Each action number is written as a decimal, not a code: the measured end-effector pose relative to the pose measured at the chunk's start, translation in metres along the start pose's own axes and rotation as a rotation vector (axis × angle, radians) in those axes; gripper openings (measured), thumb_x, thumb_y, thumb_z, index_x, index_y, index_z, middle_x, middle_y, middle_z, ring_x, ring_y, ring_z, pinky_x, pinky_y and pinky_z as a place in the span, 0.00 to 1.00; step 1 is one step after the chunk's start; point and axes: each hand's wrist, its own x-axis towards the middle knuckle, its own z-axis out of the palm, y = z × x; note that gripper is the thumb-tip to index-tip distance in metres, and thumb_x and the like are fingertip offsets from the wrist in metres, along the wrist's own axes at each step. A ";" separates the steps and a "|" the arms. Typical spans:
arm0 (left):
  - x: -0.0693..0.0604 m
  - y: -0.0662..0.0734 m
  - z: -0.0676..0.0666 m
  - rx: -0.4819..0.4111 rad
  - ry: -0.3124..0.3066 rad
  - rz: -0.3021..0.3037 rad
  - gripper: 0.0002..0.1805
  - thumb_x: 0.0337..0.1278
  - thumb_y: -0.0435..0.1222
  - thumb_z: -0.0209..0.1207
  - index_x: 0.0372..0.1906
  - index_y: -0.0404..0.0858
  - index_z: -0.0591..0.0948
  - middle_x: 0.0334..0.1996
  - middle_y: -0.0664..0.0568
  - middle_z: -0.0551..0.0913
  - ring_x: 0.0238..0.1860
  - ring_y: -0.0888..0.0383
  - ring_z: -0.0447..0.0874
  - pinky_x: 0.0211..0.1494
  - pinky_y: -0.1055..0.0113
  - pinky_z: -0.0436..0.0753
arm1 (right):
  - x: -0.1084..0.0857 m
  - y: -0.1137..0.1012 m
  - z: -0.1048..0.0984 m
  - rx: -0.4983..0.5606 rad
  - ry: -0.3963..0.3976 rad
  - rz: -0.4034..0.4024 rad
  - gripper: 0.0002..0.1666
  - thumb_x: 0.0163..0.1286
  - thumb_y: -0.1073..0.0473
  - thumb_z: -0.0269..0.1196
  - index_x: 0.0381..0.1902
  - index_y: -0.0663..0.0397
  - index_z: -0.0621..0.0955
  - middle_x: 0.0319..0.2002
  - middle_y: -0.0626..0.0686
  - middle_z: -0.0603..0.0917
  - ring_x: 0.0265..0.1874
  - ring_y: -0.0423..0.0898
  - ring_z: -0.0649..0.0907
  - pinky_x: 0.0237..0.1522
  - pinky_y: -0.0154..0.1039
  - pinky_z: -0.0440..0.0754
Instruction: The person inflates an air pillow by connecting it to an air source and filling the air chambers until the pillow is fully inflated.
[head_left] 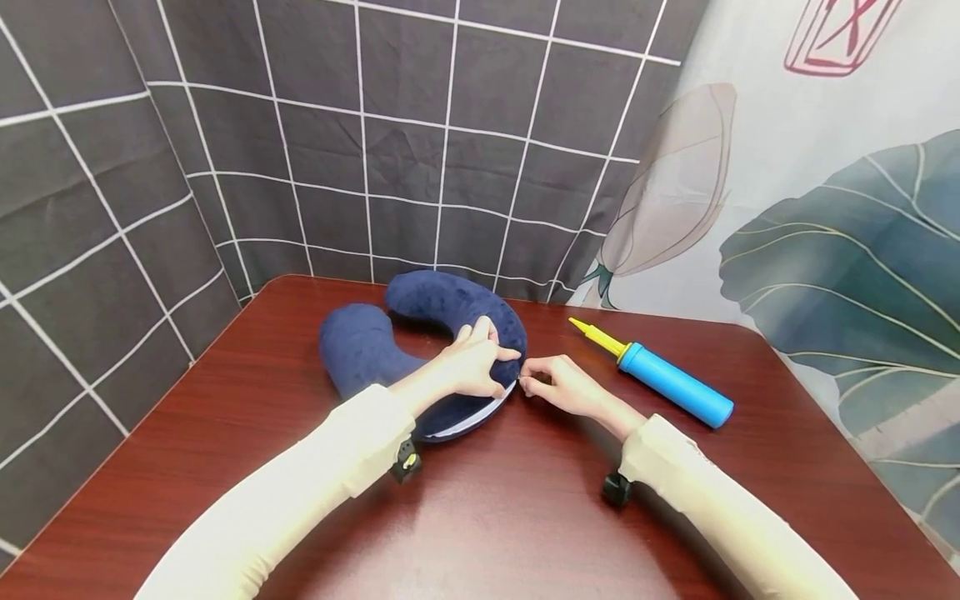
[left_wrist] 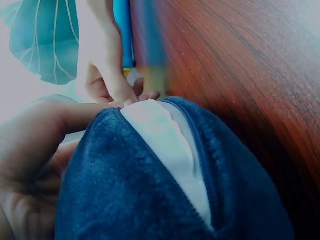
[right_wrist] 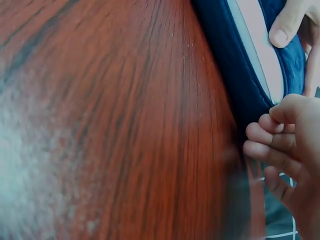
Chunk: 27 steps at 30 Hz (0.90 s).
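A navy blue plush U-shaped neck pillow [head_left: 360, 346] lies on the table with its outer seam unzipped. White lining [left_wrist: 167, 140] shows between the two zipper edges. My left hand [head_left: 472, 362] holds the pillow near the opening, its thumb [right_wrist: 283, 31] pressing the plush beside the zipper; some of its fingers are hidden. At the far end of the gap, my right hand [head_left: 562, 383] pinches the zipper pull between thumb and index finger. The pull itself is mostly covered by the fingertips [right_wrist: 274, 112]. The remaining right fingers are loosely bent.
A hand pump with a blue barrel [head_left: 678, 385] and yellow nozzle lies right of the right hand on the reddish-brown wooden table [head_left: 510, 517]. A dark gridded cloth [head_left: 405, 158] hangs behind and at the left; a leaf-printed cloth [head_left: 847, 250] hangs at the right.
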 end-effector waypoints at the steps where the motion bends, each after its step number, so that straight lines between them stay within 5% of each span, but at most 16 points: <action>1: 0.000 0.000 0.000 0.001 -0.001 -0.003 0.33 0.49 0.46 0.71 0.64 0.59 0.77 0.55 0.47 0.65 0.53 0.47 0.66 0.47 0.53 0.80 | 0.000 0.001 0.000 0.012 -0.003 -0.008 0.07 0.71 0.63 0.59 0.33 0.50 0.82 0.25 0.43 0.81 0.28 0.37 0.77 0.37 0.31 0.76; 17: 0.001 -0.002 -0.004 -0.010 -0.024 0.013 0.33 0.50 0.44 0.71 0.65 0.57 0.77 0.55 0.46 0.64 0.52 0.46 0.64 0.49 0.53 0.78 | -0.002 0.001 0.001 -0.022 -0.038 -0.110 0.07 0.73 0.63 0.57 0.35 0.51 0.81 0.28 0.43 0.78 0.31 0.37 0.77 0.40 0.32 0.77; 21: 0.005 -0.005 -0.013 0.034 -0.068 0.100 0.33 0.52 0.47 0.70 0.66 0.55 0.76 0.55 0.43 0.65 0.53 0.45 0.66 0.54 0.55 0.75 | -0.001 0.000 -0.001 -0.018 -0.033 -0.068 0.07 0.73 0.62 0.56 0.36 0.52 0.81 0.28 0.43 0.80 0.32 0.37 0.78 0.41 0.33 0.78; 27: 0.017 -0.016 -0.036 0.046 -0.234 0.225 0.29 0.59 0.43 0.62 0.67 0.53 0.75 0.56 0.41 0.67 0.59 0.50 0.65 0.63 0.60 0.71 | 0.001 -0.002 0.001 0.024 -0.020 -0.047 0.07 0.72 0.63 0.56 0.34 0.53 0.80 0.28 0.44 0.81 0.32 0.37 0.79 0.41 0.32 0.78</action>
